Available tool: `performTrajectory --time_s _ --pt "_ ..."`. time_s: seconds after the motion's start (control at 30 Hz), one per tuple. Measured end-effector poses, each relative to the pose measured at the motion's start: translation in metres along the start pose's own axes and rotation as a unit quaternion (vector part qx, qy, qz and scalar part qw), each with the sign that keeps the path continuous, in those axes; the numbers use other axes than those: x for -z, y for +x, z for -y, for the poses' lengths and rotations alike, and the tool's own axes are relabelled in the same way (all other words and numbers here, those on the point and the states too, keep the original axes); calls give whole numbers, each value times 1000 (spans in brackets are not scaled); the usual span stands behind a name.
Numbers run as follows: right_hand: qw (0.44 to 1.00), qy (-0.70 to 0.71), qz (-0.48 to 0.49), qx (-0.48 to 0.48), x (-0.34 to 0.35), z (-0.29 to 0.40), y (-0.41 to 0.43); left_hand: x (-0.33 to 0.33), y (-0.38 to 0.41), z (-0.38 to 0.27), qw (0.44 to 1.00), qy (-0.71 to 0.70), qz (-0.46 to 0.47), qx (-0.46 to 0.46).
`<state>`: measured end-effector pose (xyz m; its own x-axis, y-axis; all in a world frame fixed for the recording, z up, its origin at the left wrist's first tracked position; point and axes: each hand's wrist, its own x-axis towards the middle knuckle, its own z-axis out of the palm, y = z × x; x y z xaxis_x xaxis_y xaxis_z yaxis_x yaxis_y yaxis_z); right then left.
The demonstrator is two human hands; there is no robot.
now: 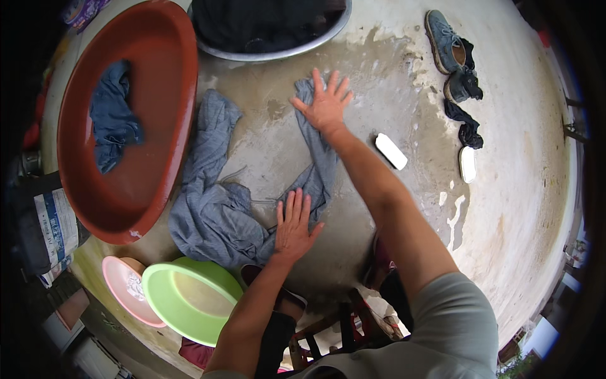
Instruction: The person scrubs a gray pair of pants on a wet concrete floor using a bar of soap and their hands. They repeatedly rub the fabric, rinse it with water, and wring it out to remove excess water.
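Observation:
A wet grey-blue garment with a drawstring (213, 213) lies bunched on the concrete floor, one narrow leg or sleeve stretching up on the right. My right hand (325, 102), fingers spread, is over the far end of that strip. My left hand (294, 226) lies palm down over its nearer part, fingers apart. Neither hand grips the cloth; whether the palms press on it cannot be told. To the right of my right forearm is a white bar or brush-like block (391, 151).
A red-brown basin (161, 142) with blue cloth stands left, a metal basin (274, 56) with dark cloth at the top. Green (161, 289) and pink basins (116, 289) sit lower left. Shoes (442, 42), black cloth (468, 132) and a white oval object (467, 165) lie right.

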<state>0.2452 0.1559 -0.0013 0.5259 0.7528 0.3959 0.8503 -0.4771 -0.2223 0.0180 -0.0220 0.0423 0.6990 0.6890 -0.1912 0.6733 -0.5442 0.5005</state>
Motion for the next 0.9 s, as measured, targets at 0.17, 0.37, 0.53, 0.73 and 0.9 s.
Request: performTrajectory --time_s 0.17,0.37,0.53,0.73,0.9 --pt "970 232 30 62 -6 -19 -8 -41 5 1 992 118 31 -24" --pt "879 320 147 321 63 -20 -177 -50 -8 20 988 124 96 11" --pt "967 126 174 137 -11 0 -28 -46 5 7 991 132 13 -14" --pt "957 172 194 129 17 13 -49 -40 7 15 991 133 25 -8" --pt "884 204 145 394 59 -31 -139 -37 1 19 987 151 47 10"
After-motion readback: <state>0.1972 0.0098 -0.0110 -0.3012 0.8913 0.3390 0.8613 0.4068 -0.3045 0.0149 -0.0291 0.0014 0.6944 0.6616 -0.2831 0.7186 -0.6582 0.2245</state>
